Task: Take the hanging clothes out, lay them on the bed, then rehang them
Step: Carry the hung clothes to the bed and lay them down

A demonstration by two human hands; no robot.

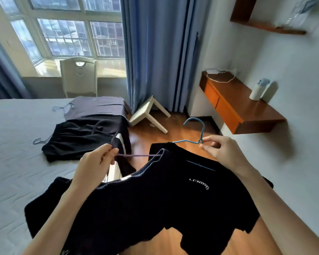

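Note:
I hold two hung garments over the bed's edge. My right hand (221, 151) pinches the neck of a blue wire hanger (196, 129) carrying a black T-shirt with white lettering (182, 196). My left hand (96, 162) grips a dark purple hanger (118, 146) whose arm runs into a dark ribbed garment (103, 203) hanging partly beneath the T-shirt. On the bed (17, 153) lie a black garment (75, 140) and, farther back, a grey one (98, 107), each still on a wire hanger.
A white stool (149, 115) lies tipped on the wooden floor by the blue curtain (155, 52). A wall-mounted wooden desk (238, 105) with a white bottle (256, 91) is on the right. A white chair (78, 76) stands under the window.

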